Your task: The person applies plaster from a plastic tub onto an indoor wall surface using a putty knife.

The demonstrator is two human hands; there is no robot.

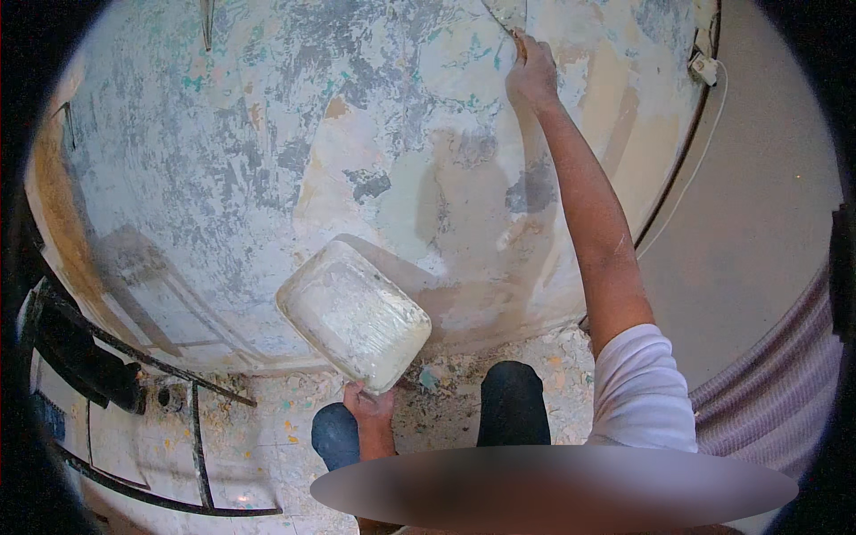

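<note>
My right hand (533, 73) is raised to the patchy, peeling wall (232, 160), closed on a putty knife (505, 20) whose blade lies at the wall near the top of the view. My left hand (369, 403) grips the lower end of a pale rectangular tray (353, 316) smeared with white paste, held tilted in front of the wall's lower part.
A black metal frame (196, 446) with a dark object (76, 352) on it stands at the left. Scraped debris (544, 357) covers the floor by my knees. At the right are a taupe surface (749, 196), a white cable (687, 187) and a ribbed fabric (767, 379).
</note>
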